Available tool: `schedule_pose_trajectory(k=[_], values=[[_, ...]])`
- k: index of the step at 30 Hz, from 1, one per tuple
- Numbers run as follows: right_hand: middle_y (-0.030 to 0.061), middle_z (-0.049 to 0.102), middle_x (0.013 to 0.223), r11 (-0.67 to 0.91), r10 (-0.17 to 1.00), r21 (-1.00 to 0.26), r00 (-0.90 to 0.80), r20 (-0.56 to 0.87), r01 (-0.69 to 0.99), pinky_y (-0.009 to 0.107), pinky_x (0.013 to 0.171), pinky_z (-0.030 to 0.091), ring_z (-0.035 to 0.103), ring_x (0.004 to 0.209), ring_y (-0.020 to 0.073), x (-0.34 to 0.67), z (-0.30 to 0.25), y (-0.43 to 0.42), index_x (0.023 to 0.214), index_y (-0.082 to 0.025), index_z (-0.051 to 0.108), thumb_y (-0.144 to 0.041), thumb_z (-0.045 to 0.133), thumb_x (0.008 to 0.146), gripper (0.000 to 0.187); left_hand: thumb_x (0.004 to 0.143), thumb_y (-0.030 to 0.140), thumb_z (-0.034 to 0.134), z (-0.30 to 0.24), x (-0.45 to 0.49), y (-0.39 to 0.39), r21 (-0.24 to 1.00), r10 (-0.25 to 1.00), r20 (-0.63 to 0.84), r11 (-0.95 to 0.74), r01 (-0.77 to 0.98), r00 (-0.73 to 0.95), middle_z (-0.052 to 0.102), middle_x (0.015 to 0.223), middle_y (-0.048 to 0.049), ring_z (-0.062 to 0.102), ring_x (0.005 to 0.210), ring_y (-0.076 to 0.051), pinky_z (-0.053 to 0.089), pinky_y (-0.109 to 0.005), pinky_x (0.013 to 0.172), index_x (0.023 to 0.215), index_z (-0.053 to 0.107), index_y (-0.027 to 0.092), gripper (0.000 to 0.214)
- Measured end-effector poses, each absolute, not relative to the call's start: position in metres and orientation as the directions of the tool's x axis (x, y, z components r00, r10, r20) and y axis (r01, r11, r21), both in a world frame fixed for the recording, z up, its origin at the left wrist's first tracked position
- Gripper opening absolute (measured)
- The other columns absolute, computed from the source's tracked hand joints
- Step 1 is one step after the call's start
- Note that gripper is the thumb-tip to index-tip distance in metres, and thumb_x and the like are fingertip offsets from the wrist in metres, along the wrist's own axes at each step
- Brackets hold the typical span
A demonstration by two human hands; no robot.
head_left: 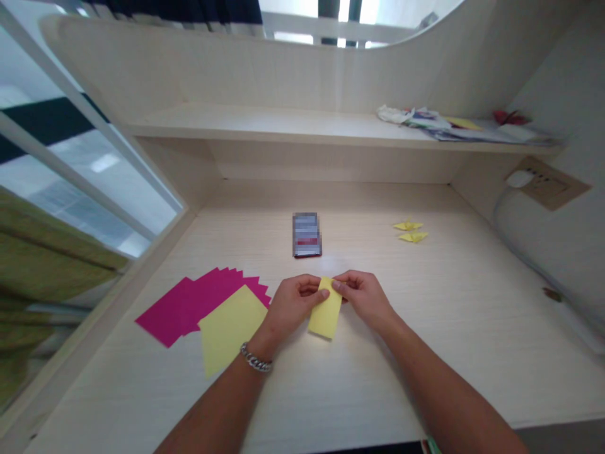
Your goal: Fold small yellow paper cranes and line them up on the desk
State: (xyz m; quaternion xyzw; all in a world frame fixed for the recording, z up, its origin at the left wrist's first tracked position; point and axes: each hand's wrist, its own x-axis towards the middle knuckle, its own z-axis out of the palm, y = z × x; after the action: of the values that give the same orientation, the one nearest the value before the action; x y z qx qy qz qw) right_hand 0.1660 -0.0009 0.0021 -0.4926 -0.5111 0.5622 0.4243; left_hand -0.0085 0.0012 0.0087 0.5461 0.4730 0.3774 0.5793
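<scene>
A folded yellow paper strip (326, 315) lies on the pale wooden desk (425, 328) in front of me. My left hand (293, 301) pinches its top edge from the left, fingers curled. From the right, my right hand (362, 295) pinches the same top edge. A silver bracelet (255, 360) sits on my left wrist. Just left of my hands lies a flat yellow sheet (229, 328) on top of a fanned stack of magenta sheets (189, 306).
A phone (307, 235) lies face up beyond my hands. Two small yellow folded paper figures (410, 231) rest at the right rear. A shelf (283, 126) above carries papers (454, 126). A wall socket (543, 183) is on the right.
</scene>
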Motion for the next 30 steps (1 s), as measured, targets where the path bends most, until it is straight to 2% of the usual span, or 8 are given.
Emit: schedule_pose_trajectory(k=[5, 11, 18, 25, 30], values=[[0.0038, 0.067, 0.064, -0.192, 0.959, -0.981, -0.215, -0.185, -0.013, 0.026, 0.053, 0.047, 0.058, 0.054, 0.0119, 0.172, 0.006, 0.0, 0.08, -0.014, 0.071, -0.036, 0.074, 0.065, 0.027, 0.073, 0.026, 0.068, 0.012, -0.011, 0.002, 0.98, 0.955, -0.169, 0.136, 0.146, 0.245, 0.073, 0.077, -0.0068, 0.065, 0.064, -0.016, 0.047, -0.023, 0.054, 0.083, 0.07, 0.013, 0.016], [0.0049, 0.069, 0.064, -0.244, 0.955, -0.962, -0.2, -0.217, -0.121, 0.025, 0.054, 0.05, 0.061, 0.054, 0.0122, 0.174, 0.009, -0.002, 0.085, -0.014, 0.074, -0.031, 0.077, 0.062, 0.029, 0.073, 0.025, 0.068, 0.013, -0.012, 0.001, 0.988, 0.956, -0.138, 0.116, 0.099, 0.257, 0.073, 0.078, -0.0045, 0.063, 0.065, -0.014, 0.046, -0.022, 0.056, 0.087, 0.072, 0.016, 0.017], [0.0073, 0.072, 0.066, -0.277, 0.939, -0.93, -0.275, -0.208, -0.242, 0.028, 0.06, 0.054, 0.067, 0.058, 0.0155, 0.177, 0.01, -0.001, 0.086, -0.014, 0.075, -0.025, 0.078, 0.06, 0.029, 0.069, 0.019, 0.069, 0.021, -0.01, -0.003, 0.986, 0.99, -0.081, 0.062, 0.158, 0.118, 0.072, 0.072, -0.0032, 0.062, 0.062, -0.013, 0.046, -0.021, 0.054, 0.076, 0.074, 0.017, 0.009], [0.0068, 0.072, 0.066, -0.292, 0.934, -0.919, -0.286, -0.214, -0.264, 0.029, 0.061, 0.055, 0.066, 0.058, 0.015, 0.179, 0.013, -0.002, 0.085, -0.015, 0.075, -0.022, 0.078, 0.06, 0.026, 0.072, 0.024, 0.067, 0.019, -0.013, -0.002, 0.994, 0.969, -0.054, 0.029, 0.108, 0.24, 0.072, 0.075, -0.0033, 0.064, 0.063, -0.014, 0.049, -0.023, 0.055, 0.082, 0.072, 0.018, 0.012], [0.007, 0.072, 0.068, -0.299, 0.936, -0.915, -0.27, -0.225, -0.271, 0.029, 0.063, 0.056, 0.067, 0.059, 0.0152, 0.179, 0.013, -0.003, 0.085, -0.015, 0.075, -0.022, 0.077, 0.059, 0.027, 0.073, 0.024, 0.066, 0.017, -0.013, -0.002, 0.989, 0.977, -0.016, -0.016, 0.146, 0.212, 0.072, 0.075, -0.0037, 0.063, 0.062, -0.013, 0.048, -0.022, 0.054, 0.079, 0.072, 0.018, 0.011]])
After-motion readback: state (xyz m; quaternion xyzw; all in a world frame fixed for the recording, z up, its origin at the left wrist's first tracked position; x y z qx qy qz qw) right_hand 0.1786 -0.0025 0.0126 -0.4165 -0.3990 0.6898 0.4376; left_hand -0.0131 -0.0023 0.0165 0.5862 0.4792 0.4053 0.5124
